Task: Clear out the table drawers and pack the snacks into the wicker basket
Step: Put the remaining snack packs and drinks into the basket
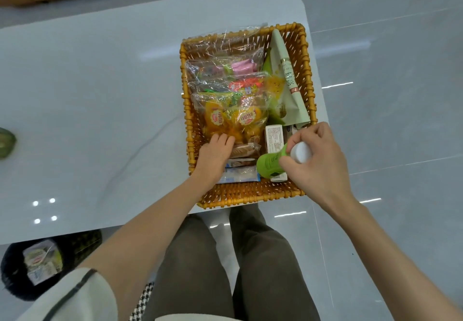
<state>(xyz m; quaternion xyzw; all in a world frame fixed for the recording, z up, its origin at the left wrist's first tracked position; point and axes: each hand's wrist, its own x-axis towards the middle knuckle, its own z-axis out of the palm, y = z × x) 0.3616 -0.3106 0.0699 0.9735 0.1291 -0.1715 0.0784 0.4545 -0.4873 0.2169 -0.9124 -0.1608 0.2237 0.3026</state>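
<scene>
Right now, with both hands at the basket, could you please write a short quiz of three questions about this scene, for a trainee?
1. True or false: the right hand grips the green bottle at the end with the white cap.
2. Where does the left hand rest?
A) on the bare table
B) on snack packets inside the wicker basket
C) on the floor
3. Fill in: the tall pale green packet leans along the basket's ___ wall, by the person's own sides.

Key: 1 true; 2 B; 3 right.
</scene>
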